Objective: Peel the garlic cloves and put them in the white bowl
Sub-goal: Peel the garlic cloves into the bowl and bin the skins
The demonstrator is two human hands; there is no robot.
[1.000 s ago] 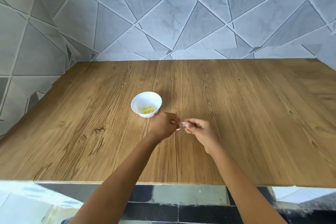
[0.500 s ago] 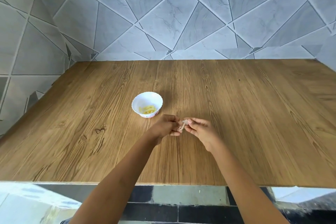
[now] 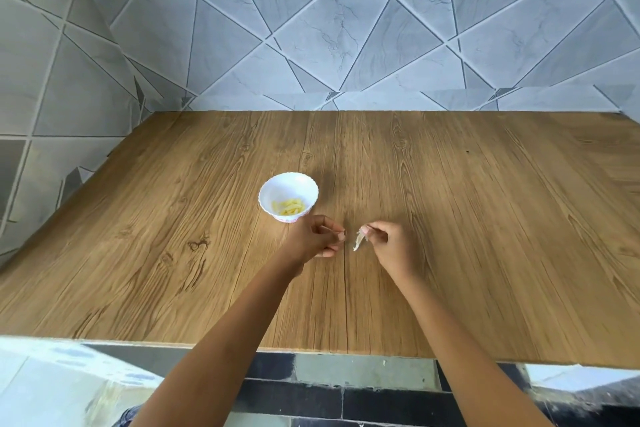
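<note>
Hands have drawn apart since the earlier frames. They were joined over one clove, and a clear gap now lies between them. The right hand (image 3: 391,248) stands at 3 o'clock of the left hand (image 3: 317,239).

The right fingers (image 3: 369,229) are pinched together on a pale strip of skin (image 3: 358,242), which hangs loose from the tips above the surface (image 3: 485,218). Judgement: the strip has been torn clear and is held away so it stays out of the bowl.

The left fingers (image 3: 341,236) are curled tight, thumb against forefinger. The garlic clove is hidden inside them and is judged to be held there.

The white bowl (image 3: 287,185) stands at 11 o'clock of the left hand, just beside it. It holds several peeled cloves (image 3: 290,207). Its position suits a short drop from the holding hand.
</note>
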